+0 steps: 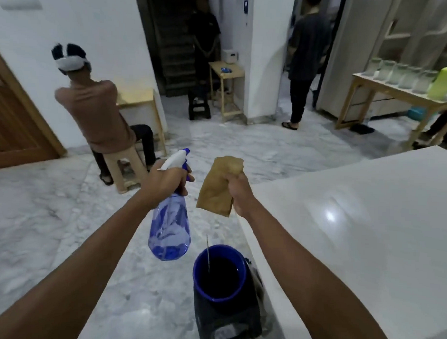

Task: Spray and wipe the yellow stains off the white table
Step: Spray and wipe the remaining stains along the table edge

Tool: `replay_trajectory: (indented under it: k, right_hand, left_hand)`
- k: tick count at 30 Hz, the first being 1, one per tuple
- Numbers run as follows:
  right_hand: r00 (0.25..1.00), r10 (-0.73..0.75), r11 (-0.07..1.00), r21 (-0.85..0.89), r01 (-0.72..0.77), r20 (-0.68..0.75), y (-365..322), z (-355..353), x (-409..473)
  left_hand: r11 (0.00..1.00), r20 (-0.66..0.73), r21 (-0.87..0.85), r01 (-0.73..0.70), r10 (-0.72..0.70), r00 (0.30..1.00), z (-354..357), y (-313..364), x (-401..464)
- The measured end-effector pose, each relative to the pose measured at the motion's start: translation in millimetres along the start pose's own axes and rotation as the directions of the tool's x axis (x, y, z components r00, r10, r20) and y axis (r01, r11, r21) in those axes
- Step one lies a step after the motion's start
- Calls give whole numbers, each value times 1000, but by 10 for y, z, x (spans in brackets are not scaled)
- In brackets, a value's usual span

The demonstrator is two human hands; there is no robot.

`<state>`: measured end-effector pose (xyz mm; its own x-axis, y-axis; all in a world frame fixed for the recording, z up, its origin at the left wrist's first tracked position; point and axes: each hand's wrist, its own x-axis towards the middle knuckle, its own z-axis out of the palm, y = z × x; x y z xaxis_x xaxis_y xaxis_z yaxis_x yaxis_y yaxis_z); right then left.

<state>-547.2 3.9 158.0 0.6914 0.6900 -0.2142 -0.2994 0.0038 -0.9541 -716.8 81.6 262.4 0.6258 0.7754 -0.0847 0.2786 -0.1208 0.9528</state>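
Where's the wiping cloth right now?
In the head view, the brown cloth hangs mid-air at centre, held by the right hand, just right of the spray bottle and above the blue bucket.

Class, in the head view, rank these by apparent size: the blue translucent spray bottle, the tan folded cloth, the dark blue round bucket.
1. Dark blue round bucket and blue translucent spray bottle: too alike to rank.
2. Tan folded cloth, smallest.

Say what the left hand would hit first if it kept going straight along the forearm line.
Nothing close, as far as the picture shows. The left hand, gripping the spray bottle, points up and away over the marble floor, left of the white table. Depth is unclear; far beyond stands a small wooden table.
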Motion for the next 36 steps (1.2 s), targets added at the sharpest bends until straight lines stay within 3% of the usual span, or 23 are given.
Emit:
replay_trajectory:
  k: [5, 10, 17, 22, 31, 36]
  right_hand:
    - [991, -37, 995, 91, 49, -130, -124, 756, 673]
    - [985, -72, 982, 161, 98, -159, -140, 1322, 1193]
    - [969, -25, 974, 213, 79, -244, -80, 1710, 1890]
    - [935, 12, 961, 264, 88, -355, -118, 1749, 2615]
    - [824, 96, 848, 480, 226, -558, -183, 1360, 4075]
    - [740, 197, 850, 488, 197, -643, -123, 986, 4494]
  left_hand:
    - [996, 43, 32, -86, 85, 995, -609, 119, 743]
    - [988, 93, 64, -143, 137, 986, -1060, 184, 1390]
    - [988, 224, 81, -131, 110, 968, -1275, -14, 2498]
    - [974, 350, 121, -192, 139, 926, -1194, -86, 3386]
    - [908, 432, 203, -367, 253, 866, -527, -266, 5152]
    - [953, 472, 136, -271, 178, 863, 6, -463, 5846]
